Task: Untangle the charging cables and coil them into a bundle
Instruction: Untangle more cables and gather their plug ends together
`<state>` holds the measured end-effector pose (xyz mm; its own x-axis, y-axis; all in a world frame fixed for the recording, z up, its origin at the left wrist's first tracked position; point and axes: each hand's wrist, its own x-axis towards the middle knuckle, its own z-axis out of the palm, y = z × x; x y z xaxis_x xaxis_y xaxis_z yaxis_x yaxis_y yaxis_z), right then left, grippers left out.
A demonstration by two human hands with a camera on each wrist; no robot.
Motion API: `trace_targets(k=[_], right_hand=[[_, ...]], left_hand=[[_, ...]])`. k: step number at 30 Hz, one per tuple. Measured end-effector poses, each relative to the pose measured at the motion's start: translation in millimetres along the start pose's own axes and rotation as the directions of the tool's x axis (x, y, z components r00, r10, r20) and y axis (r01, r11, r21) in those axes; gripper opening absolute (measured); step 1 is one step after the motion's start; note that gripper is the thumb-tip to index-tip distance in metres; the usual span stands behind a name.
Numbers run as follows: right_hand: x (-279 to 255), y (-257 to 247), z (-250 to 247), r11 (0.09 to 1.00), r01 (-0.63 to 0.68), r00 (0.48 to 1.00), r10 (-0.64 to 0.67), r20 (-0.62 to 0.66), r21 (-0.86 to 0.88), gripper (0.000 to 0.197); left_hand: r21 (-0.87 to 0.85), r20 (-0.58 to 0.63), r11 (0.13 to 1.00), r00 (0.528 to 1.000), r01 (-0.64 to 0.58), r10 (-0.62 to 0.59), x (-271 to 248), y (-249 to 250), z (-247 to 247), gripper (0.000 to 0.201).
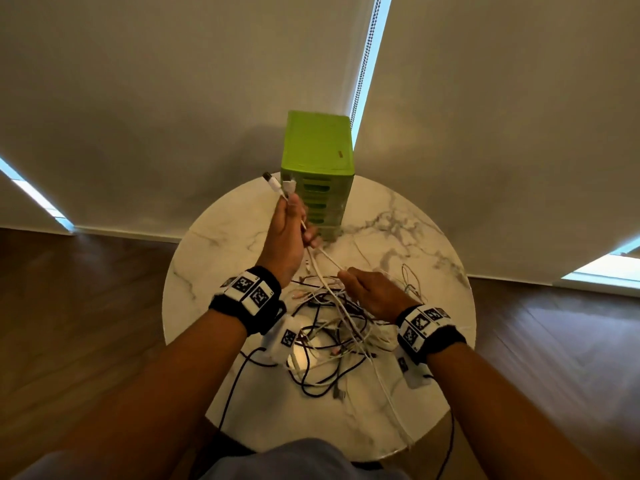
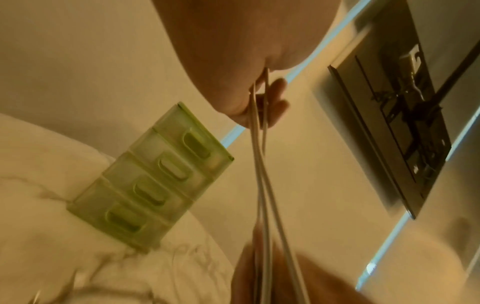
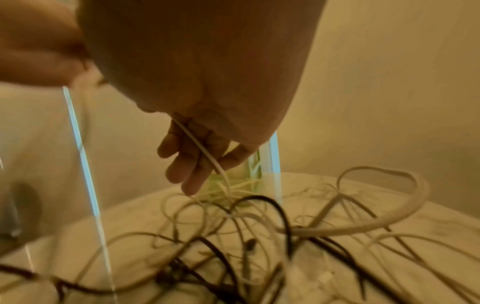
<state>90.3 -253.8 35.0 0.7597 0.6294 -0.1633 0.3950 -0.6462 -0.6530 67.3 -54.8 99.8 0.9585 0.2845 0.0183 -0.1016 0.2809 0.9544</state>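
The round marble table lay below both my hands, and I worked over its middle so that any slack I dropped fell back onto it rather than to the floor. The green drawer unit stood upright just beyond my left fingertips, at the far edge, out of the way of the cables. The tangle of charging cables, white and dark strands looped through one another, sat on the marble beneath my right palm and between my two wrists; a dark strand trailed off the near edge.

I held my left hand raised above the heap, I think to put height between the free ends and the knot so the strands would hang straight and show where they crossed. Its fingers were closed around two white cables, which ran down out of my grip toward the pile. Their plug ends stuck up just past my left thumb.

My right hand hung lower, near the heap, pinching one white strand between thumb and fingers; that strand ran across my fingers and down into the tangle.
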Motion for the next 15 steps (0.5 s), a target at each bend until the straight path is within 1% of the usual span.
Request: trace_targets(k=[2,4,6,7,8,9,10,11,12,13,15], right_hand=[[6,17,-1,0.997,-0.003,0.999,0.006,0.045,-0.079,0.044],[15,32,-6,0.983,-0.027,0.999,0.033,0.028,-0.181,0.04],[26,36,-14,0.955,-0.089,0.996,0.081,-0.04,-0.282,0.041],[34,34,-19,0.943,-0.138,0.99,0.119,-0.079,-0.302,0.044],[42,29,-26,0.943,-0.183,0.979,0.151,-0.134,-0.277,0.046],[49,23,-30,0.963,-0.195,0.966,0.155,-0.208,-0.188,0.047],[54,14,-35,0.983,-0.17,0.945,0.143,-0.294,-0.069,0.047],[56,1,-39,0.994,-0.105,0.923,0.112,-0.367,0.039,0.045],[56,-14,-42,0.995,-0.02,0.906,0.061,-0.419,0.1,0.041],[54,-30,-44,0.991,0.058,0.899,0.002,-0.438,0.124,0.037],[48,-58,-40,0.976,0.164,0.911,-0.094,-0.402,0.143,0.031]], left_hand=[[-0.027,-0.034,0.999,0.999,-0.035,0.034,12,16,-11,0.032],[-0.068,-0.058,0.996,0.997,-0.063,0.059,20,34,-20,0.035],[-0.075,-0.047,0.994,0.996,-0.081,0.077,23,46,-26,0.037],[-0.043,-0.04,0.996,0.997,-0.074,0.072,23,47,-29,0.037],[0.015,-0.032,0.998,0.998,-0.054,0.054,23,45,-31,0.037],[0.097,-0.022,0.995,0.999,-0.021,0.023,21,40,-33,0.038],[0.184,-0.015,0.983,1.0,0.012,-0.009,19,34,-34,0.039],[0.263,-0.016,0.964,0.999,0.04,-0.037,16,26,-34,0.041],[0.322,-0.021,0.944,0.998,0.065,-0.062,13,17,-33,0.046],[0.365,-0.024,0.927,0.996,0.09,-0.087,10,10,-30,0.052],[0.381,-0.024,0.914,0.989,0.141,-0.143,6,-2,-20,0.061]])
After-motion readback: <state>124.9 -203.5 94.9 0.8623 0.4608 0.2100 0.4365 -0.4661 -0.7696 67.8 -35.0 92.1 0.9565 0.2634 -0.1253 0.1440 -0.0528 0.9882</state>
